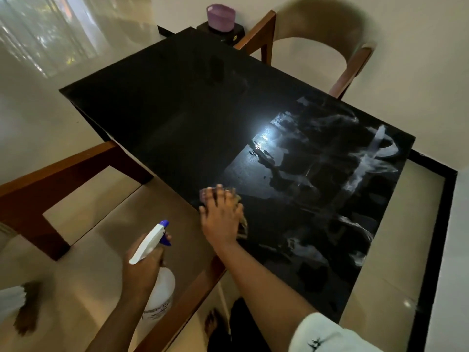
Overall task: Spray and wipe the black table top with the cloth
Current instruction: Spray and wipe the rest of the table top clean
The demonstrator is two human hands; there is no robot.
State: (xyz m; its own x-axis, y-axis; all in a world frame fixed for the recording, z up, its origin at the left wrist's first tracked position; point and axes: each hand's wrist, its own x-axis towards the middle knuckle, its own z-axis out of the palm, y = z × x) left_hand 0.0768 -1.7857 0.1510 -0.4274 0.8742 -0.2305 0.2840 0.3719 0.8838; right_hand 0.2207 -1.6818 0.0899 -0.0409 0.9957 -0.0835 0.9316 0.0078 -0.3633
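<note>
The glossy black table top fills the middle of the view, with white wet smears across its right half. My right hand lies flat with fingers spread on a cloth pressed to the table's near left edge; the cloth is mostly hidden under the hand. My left hand grips a white spray bottle with a white and blue trigger head, held off the table to the left, above the chair seat.
A wooden chair with a beige seat stands at the table's near left side. Another wooden chair sits at the far right. A purple tub rests on a small black stand beyond the table. My bare foot is on the floor below.
</note>
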